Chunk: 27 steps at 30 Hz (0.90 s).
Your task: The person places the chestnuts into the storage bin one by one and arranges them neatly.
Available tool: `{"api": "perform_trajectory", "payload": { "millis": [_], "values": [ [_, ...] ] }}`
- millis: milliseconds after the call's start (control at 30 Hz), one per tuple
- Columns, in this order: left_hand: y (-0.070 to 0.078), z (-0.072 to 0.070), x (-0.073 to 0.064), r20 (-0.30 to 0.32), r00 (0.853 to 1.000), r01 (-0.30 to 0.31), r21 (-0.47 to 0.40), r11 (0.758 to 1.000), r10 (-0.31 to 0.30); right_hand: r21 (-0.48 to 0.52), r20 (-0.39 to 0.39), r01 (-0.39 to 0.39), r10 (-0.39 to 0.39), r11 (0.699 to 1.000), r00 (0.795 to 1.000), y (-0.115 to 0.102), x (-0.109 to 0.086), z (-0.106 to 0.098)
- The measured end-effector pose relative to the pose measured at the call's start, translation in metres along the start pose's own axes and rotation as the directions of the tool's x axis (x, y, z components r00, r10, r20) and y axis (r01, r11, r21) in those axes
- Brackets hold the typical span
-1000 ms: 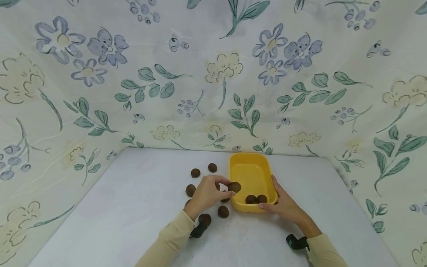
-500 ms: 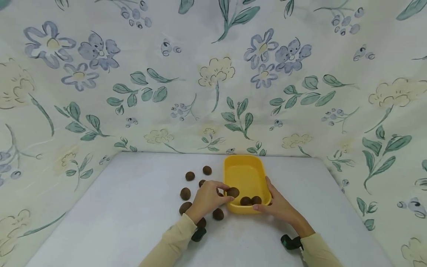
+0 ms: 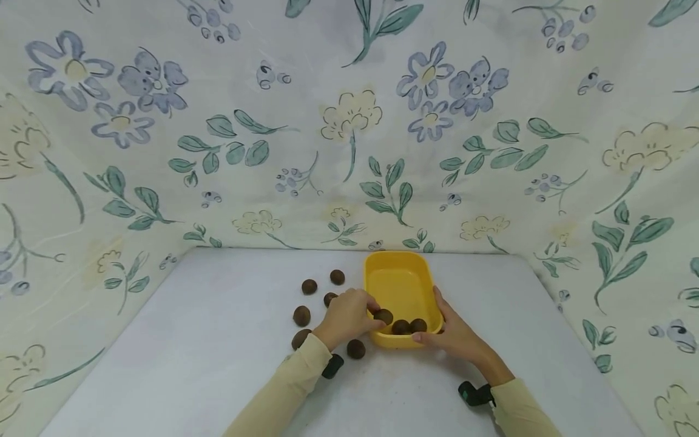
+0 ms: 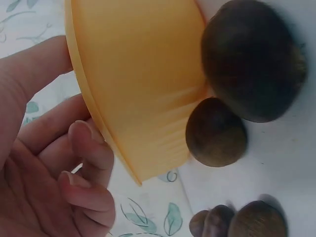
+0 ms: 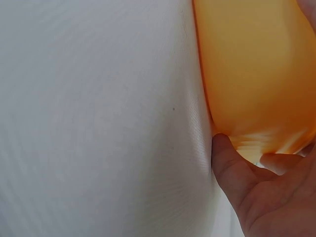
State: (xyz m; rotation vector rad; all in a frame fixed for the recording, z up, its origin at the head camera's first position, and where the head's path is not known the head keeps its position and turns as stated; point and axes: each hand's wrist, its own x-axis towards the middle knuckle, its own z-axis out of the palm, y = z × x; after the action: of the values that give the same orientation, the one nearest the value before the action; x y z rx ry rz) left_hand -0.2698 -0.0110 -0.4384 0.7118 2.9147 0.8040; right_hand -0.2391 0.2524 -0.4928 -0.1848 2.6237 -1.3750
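My left hand point(image 3: 349, 318) pinches a round, dark brown, chestnut-like nut point(image 3: 384, 317) between thumb and fingers, just inside the left wall of a yellow plastic tray point(image 3: 401, 285). In the left wrist view that hand's fingers point(image 4: 94, 148) are at the tray's rim, and the pinched nut is hidden behind the wall. Two similar nuts point(image 3: 401, 327) lie side by side in the tray's near end. My right hand point(image 3: 455, 334) grips the tray's near right corner, thumb at the near rim and fingers along the right side.
Several more brown nuts point(image 3: 301, 315) are scattered on the white table point(image 3: 218, 340) left of the tray, one point(image 3: 356, 349) near its front left corner. Some stand close to the tray's outer wall in the left wrist view. A floral cloth point(image 3: 295, 152) hangs behind and at the sides.
My left hand has moved a little lower and to the right relative to the tray, bringing the pinched nut down towards the two inside. The right hand keeps its grip. The head view has shifted slightly.
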Motion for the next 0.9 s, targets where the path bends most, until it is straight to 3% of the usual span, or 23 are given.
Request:
{"api": "perform_trajectory", "payload": {
  "millis": [200, 467, 900],
  "values": [
    [0.005, 0.004, 0.008, 0.058, 0.997, 0.040, 0.006, 0.999, -0.041, 0.006, 0.005, -0.001, 0.001, 1.000, 1.000, 0.001, 0.001, 0.000],
    [0.012, 0.004, 0.014, 0.090, 0.993, 0.072, 0.063, 0.995, -0.077, 0.026, 0.012, 0.015, -0.015, 1.000, 1.000, 0.001, 0.001, 0.000],
    [0.005, 0.011, 0.026, 0.153, 0.982, 0.096, 0.074, 0.993, -0.107, 0.022, 0.014, 0.030, -0.030, 0.999, 0.999, 0.001, 0.001, -0.001]
  ]
}}
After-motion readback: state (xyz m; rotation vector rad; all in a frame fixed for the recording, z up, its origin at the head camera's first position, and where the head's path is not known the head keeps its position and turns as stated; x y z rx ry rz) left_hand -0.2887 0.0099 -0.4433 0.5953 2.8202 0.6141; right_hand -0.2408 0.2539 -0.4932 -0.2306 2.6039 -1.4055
